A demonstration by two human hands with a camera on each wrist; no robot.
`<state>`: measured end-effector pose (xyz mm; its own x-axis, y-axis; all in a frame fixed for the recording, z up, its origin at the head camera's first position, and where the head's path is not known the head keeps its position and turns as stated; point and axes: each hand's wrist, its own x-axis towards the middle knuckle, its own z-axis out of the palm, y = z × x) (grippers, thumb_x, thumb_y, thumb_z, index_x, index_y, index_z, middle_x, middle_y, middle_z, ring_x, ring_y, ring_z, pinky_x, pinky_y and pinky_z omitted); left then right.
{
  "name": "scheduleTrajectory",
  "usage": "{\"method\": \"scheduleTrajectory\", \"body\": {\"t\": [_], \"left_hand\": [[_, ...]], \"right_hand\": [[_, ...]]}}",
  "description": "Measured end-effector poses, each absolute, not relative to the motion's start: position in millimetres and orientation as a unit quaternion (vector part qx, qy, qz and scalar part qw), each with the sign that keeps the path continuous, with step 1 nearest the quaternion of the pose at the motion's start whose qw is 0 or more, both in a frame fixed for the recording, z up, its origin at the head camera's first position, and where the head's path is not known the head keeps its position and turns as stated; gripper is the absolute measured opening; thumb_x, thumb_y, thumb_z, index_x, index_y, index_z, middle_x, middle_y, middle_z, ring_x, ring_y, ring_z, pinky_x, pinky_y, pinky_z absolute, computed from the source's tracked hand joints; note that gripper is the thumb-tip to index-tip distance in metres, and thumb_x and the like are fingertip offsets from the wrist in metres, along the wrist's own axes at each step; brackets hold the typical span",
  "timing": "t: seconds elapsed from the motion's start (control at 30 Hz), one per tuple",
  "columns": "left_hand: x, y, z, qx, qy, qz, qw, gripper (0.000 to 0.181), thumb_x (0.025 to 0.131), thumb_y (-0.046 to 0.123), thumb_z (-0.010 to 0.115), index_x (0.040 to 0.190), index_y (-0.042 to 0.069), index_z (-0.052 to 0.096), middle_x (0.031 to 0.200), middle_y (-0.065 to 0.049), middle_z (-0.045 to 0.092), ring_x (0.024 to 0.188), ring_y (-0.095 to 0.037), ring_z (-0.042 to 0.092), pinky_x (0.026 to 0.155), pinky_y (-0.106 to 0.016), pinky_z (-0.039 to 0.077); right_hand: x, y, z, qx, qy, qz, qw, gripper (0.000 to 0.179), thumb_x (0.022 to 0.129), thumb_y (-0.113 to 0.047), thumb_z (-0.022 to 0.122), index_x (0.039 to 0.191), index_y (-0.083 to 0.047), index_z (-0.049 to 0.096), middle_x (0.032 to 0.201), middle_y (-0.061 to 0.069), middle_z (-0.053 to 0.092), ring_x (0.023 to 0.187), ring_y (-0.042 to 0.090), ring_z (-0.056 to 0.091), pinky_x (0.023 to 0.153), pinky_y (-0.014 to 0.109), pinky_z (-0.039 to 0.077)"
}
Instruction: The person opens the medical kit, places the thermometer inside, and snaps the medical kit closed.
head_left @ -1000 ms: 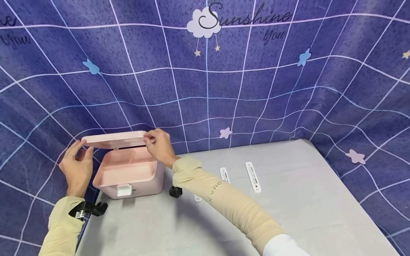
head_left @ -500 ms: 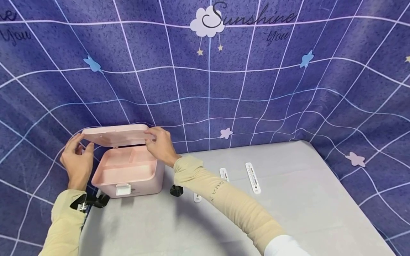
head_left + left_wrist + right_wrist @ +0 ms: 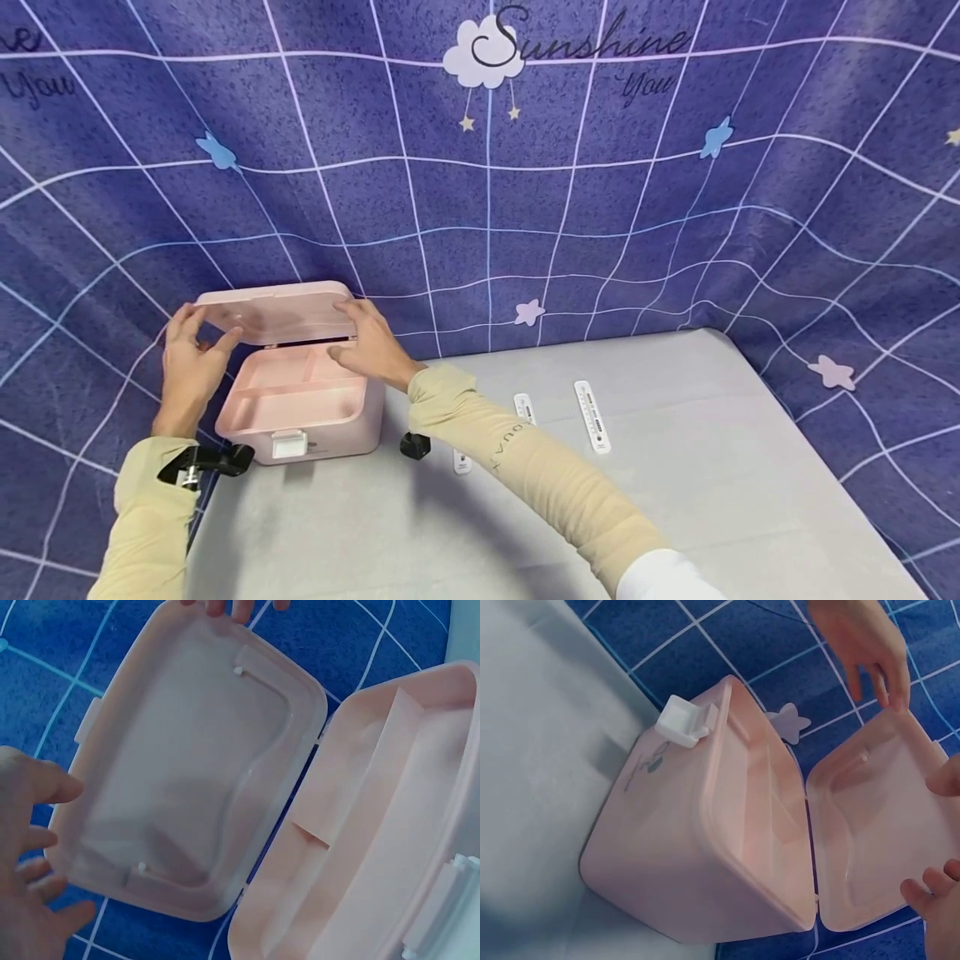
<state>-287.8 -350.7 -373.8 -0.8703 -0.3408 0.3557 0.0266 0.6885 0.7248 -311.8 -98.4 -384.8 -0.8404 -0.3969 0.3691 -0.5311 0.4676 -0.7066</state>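
The pink storage box (image 3: pixel 330 437) stands at the far left of the table with its hinged lid (image 3: pixel 277 315) tilted up and back. Inside, the pink divided tray (image 3: pixel 371 825) shows its compartments. My left hand (image 3: pixel 191 367) is at the lid's left edge, fingertips against or very near it, thumb spread away. At the right edge, my right hand (image 3: pixel 375 346) has its fingers by the lid and its thumb apart, over the tray. Neither hand curls round the lid. A white latch (image 3: pixel 682 720) is on the box front.
White thermometer-like strips lie on the grey table (image 3: pixel 675 500): one strip (image 3: pixel 592 417) in plain sight, another strip (image 3: pixel 525 407) and a third strip (image 3: pixel 462 462) partly behind the right sleeve. A blue patterned curtain (image 3: pixel 600 208) hangs close behind the box.
The lid has swung up and back, showing more of its underside. My right fingers have loosened from its edge and the thumb has dropped away. My left hand has shifted slightly up and right.
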Motion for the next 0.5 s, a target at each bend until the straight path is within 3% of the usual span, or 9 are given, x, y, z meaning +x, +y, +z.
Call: {"method": "scheduleTrajectory", "body": {"t": [0.1, 0.3, 0.5], "left_hand": [[-291, -350, -374, 0.089, -0.887, -0.391, 0.230, 0.064, 0.092, 0.026, 0.057, 0.146, 0.002, 0.032, 0.153, -0.010, 0.019, 0.133, -0.029, 0.030, 0.108, -0.034, 0.033], [-295, -353, -374, 0.073, -0.880, -0.416, 0.217, 0.063, 0.096, 0.027, 0.052, 0.149, 0.005, 0.025, 0.157, -0.008, 0.011, 0.142, -0.023, 0.014, 0.113, -0.043, 0.024], [-296, -350, -382, 0.085, -0.869, -0.423, 0.244, 0.058, 0.095, 0.025, 0.054, 0.147, 0.009, 0.033, 0.153, -0.011, 0.017, 0.137, -0.024, 0.023, 0.110, -0.036, 0.029]], "right_hand": [[-313, -100, -386, 0.278, -0.861, 0.421, 0.061, 0.074, 0.079, -0.022, 0.070, 0.144, -0.010, 0.037, 0.145, 0.007, 0.036, 0.135, 0.017, 0.031, 0.109, 0.021, 0.025], [-318, -100, -386, 0.292, -0.865, 0.405, 0.061, 0.078, 0.079, -0.023, 0.070, 0.146, -0.008, 0.032, 0.151, 0.008, 0.029, 0.139, 0.016, 0.025, 0.111, 0.021, 0.019], [-325, -95, -387, 0.311, -0.855, 0.411, 0.060, 0.077, 0.079, -0.019, 0.067, 0.147, -0.008, 0.032, 0.155, 0.006, 0.024, 0.140, 0.013, 0.020, 0.111, 0.020, 0.016]]}}
